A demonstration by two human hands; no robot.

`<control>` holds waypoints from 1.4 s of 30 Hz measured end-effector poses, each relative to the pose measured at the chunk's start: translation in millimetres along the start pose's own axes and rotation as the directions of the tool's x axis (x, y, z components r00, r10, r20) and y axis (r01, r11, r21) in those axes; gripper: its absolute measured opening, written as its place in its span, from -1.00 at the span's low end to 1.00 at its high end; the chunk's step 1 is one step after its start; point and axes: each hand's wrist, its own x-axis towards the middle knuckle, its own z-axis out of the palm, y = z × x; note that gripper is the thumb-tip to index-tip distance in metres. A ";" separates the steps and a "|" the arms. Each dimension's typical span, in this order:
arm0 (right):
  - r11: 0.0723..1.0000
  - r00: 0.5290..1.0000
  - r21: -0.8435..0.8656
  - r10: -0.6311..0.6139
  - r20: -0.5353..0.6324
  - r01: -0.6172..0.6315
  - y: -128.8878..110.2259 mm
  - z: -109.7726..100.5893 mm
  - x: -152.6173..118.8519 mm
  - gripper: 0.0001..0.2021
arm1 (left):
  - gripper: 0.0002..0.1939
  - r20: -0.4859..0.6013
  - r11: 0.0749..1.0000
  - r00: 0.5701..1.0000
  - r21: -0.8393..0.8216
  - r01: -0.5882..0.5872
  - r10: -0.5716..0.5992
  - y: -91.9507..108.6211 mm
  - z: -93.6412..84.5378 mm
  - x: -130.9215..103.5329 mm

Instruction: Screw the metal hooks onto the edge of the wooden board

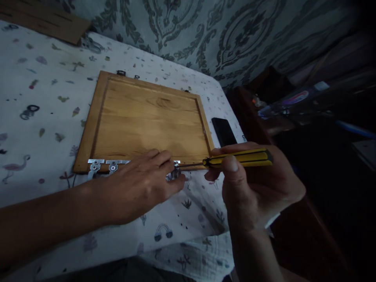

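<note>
A wooden panel [149,117] with a raised frame lies flat on the printed cloth. Silver metal brackets with screws line its near edge, among them a left one [94,166] and its neighbour [113,166]. My left hand [143,182] rests over this edge, its thumb and fingers closed around another metal bracket [176,172], partly hidden by the fingers. In my right hand [258,184] is a screwdriver [241,157] with a yellow and black handle. Its shaft points left to that bracket; the exact contact of the tip cannot be made out.
A black phone [223,132] lies right of the panel. Brown cardboard [47,23] and a dim metal tool [91,44] are at the back left, near the patterned wall [188,31]. A clear plastic bottle [293,100] lies beyond the right edge of the cloth [53,109].
</note>
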 end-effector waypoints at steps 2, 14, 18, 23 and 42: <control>1.000 1.000 -0.014 -0.005 0.009 0.006 0.8 -0.5 0.6 -0.96 | -0.66 0.002 1.000 1.000 -0.002 -0.001 0.001 0.0 0.0 -0.4; 0.998 0.999 -0.042 -0.043 -0.012 0.042 3.4 -1.5 1.9 -0.82 | -0.66 0.027 1.000 1.000 -0.005 0.009 -0.009 0.8 -1.2 -0.5; 1.000 1.000 -0.027 0.001 0.013 -0.001 -1.1 -2.9 2.6 -0.80 | -0.65 0.024 1.000 1.000 0.002 0.012 -0.012 0.5 -0.9 -0.6; 0.998 0.977 -0.047 0.049 0.208 -0.040 -6.6 -13.9 8.6 -0.82 | -0.61 0.016 1.000 1.000 -0.006 0.000 0.000 -1.1 0.5 -1.2; 0.973 0.992 -0.213 -0.064 0.110 0.086 0.1 -11.2 5.5 -0.85 | -0.66 -0.003 1.000 1.000 0.017 -0.007 0.007 0.9 -0.6 -1.5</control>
